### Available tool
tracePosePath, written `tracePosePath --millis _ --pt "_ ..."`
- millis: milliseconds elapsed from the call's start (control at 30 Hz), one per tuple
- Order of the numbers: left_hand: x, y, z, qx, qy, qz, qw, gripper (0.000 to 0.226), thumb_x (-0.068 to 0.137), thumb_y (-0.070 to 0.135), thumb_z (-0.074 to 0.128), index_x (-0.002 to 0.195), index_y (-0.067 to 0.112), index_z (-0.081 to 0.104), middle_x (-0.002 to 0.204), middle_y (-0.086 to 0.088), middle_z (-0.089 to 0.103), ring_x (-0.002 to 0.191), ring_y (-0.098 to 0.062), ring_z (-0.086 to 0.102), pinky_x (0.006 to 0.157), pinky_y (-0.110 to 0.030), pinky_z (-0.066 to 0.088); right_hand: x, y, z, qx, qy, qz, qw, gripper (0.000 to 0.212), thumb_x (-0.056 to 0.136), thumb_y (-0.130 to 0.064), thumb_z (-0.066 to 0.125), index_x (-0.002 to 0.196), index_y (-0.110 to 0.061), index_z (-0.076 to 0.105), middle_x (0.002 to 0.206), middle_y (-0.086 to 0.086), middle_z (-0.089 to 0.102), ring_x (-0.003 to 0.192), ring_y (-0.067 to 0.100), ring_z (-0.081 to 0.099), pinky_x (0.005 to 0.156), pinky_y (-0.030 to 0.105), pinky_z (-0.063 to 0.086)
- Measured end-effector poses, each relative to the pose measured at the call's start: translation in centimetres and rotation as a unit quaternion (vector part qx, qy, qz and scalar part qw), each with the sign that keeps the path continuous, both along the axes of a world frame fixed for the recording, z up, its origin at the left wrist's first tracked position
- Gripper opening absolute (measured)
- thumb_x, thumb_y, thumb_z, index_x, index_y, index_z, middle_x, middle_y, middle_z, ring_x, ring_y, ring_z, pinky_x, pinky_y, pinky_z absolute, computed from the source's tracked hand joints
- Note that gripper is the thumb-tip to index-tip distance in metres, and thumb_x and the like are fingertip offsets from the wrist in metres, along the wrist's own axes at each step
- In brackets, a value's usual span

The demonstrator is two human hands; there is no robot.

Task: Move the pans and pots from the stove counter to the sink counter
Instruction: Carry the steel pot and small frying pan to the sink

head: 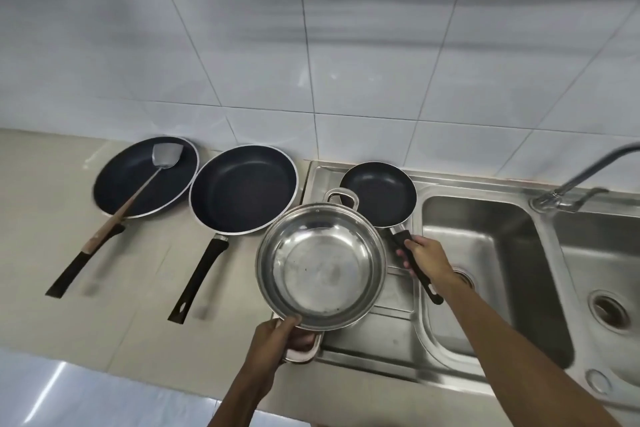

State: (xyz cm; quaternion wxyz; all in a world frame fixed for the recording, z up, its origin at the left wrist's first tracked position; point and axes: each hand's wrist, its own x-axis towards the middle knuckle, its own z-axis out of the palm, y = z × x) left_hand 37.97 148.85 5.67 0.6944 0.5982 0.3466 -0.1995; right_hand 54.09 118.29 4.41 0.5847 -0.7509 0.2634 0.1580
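The left hand (pixel 277 334) is closed around the near loop handle of a steel pot (pixel 322 265), thumb over the rim, and holds the pot over the seam where the beige bench (pixel 41 253) meets the steel sink unit (pixel 374 340). Whether the pot's base touches the surface cannot be told. Its far loop handle overlaps the rim of a small black frying pan (pixel 379 192), which lies on the drainboard at the back edge of the sink unit, just left of the left basin (pixel 485 253). The right hand (pixel 427 262) is wrapped around that pan's black handle, fingers curled under it.

Two larger dark pans sit on the bench towards its back edge, handles pointing to the front. The middle pan (pixel 242 189) is just beside the pot's rim, and the left pan (pixel 145 177) nearly touches the middle one. A metal spatula (pixel 138 196) (wooden-handled) rests with its blade in the left pan and its handle out over the pan's near rim. A tap (pixel 585 180) rises at the back of the sink unit.
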Motion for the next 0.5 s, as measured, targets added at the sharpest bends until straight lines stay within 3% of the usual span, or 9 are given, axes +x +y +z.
tracePosePath --millis 100,500 --pt "1.0 0.2 -0.4 0.000 -0.006 -0.004 1.000 0.023 0.096 0.017 0.065 0.098 -0.002 0.078 0.095 -0.021 0.082 0.089 -0.033 0.080 0.070 -0.032 0.060 0.6 0.2 -0.1 -0.018 -0.005 -0.003 1.000 0.023 0.099 -0.012 0.052 0.111 -0.012 0.072 0.089 0.016 0.076 0.054 0.021 0.055 0.047 0.027 0.044" --pt "2.7 1.8 -1.5 0.006 -0.001 0.004 1.000 0.032 0.092 0.029 0.072 0.099 -0.002 0.079 0.091 -0.019 0.082 0.086 -0.027 0.081 0.062 -0.027 0.059 1.4 0.9 -0.4 -0.070 0.002 0.014 0.997 0.029 0.100 -0.017 0.051 0.123 -0.020 0.069 0.091 0.011 0.079 0.056 0.019 0.061 0.050 0.025 0.049"
